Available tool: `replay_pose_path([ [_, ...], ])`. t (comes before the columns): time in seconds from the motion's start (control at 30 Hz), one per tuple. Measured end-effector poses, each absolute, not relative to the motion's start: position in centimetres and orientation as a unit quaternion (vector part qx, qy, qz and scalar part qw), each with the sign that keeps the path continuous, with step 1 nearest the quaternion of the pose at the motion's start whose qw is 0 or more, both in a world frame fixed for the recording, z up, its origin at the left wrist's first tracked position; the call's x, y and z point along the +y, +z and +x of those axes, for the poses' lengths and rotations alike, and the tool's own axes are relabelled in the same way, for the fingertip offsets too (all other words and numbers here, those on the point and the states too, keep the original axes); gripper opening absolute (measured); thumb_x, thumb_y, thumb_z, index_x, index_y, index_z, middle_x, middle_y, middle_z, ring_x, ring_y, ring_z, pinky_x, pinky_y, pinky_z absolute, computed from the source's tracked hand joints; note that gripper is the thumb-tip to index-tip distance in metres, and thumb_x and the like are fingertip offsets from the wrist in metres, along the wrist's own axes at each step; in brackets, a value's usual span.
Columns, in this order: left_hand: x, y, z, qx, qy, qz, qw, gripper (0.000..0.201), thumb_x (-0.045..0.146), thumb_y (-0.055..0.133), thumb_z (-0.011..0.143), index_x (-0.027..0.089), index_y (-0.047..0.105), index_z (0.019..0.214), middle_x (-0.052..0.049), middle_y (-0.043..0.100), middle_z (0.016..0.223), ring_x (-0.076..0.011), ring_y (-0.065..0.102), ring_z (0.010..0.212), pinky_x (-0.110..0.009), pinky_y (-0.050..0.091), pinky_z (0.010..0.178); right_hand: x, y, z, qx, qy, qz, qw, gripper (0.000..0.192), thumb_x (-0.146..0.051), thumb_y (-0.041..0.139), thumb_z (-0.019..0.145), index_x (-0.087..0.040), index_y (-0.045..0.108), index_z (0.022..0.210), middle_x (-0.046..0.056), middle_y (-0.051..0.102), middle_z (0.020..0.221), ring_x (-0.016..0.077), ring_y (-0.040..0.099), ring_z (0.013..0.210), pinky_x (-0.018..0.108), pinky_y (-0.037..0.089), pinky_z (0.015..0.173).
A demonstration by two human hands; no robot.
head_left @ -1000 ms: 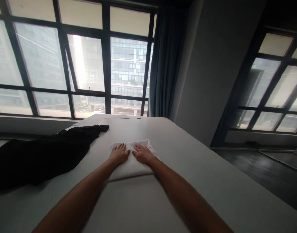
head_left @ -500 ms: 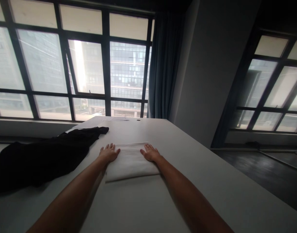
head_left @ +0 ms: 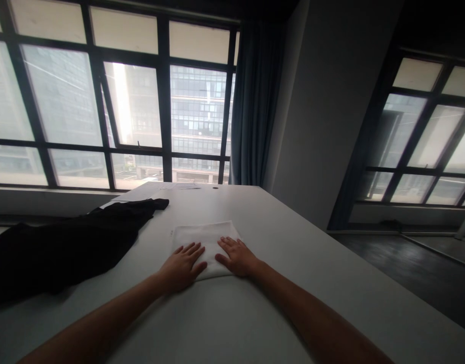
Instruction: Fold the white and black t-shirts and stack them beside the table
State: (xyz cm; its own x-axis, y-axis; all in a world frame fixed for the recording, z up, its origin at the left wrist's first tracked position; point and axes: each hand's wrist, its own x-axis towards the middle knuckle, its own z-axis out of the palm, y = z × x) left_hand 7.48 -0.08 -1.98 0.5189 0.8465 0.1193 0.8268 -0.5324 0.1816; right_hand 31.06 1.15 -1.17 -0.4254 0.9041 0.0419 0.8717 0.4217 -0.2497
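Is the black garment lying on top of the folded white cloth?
No, the black garment lies apart on the white table, left of the folded white cloth under both hands.

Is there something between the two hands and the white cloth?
Nothing visible. The left hand and right hand both lie flat on the near edge of the white cloth, palms down.

The folded cloth (head_left: 204,240) was plain white, the garment (head_left: 65,245) at the tabletop's (head_left: 293,263) left edge black, the tabletop pale grey, the curtain (head_left: 251,101) dusky blue.
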Motion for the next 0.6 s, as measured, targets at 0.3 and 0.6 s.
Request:
replay_pose_path([
  [0.3,-0.8,-0.8,5.3,0.663,0.035,0.745,0.064,0.098,0.084,0.024,0.078,0.020,0.027,0.153,-0.014,0.015,0.160,-0.0452,0.019,0.144,-0.061,0.019,0.112,2.2,-1.6,33.9,-0.703,0.069,-0.675,0.211,0.061,-0.050,0.053,0.087,-0.012,0.053,0.135,0.018,0.056,0.135,0.0290,0.049,0.125,0.037,0.036,0.104],
  [0.6,-1.1,-1.2,5.6,0.637,0.042,0.768,0.053,0.092,0.076,0.020,0.085,0.016,0.024,0.154,-0.019,0.013,0.160,-0.0395,0.019,0.145,-0.055,0.017,0.115,2.9,-0.3,35.1,-0.524,0.359,-0.682,0.363,0.078,-0.046,0.068,0.079,-0.007,0.042,0.141,0.022,0.059,0.130,0.0248,0.064,0.103,0.029,0.052,0.074],
])
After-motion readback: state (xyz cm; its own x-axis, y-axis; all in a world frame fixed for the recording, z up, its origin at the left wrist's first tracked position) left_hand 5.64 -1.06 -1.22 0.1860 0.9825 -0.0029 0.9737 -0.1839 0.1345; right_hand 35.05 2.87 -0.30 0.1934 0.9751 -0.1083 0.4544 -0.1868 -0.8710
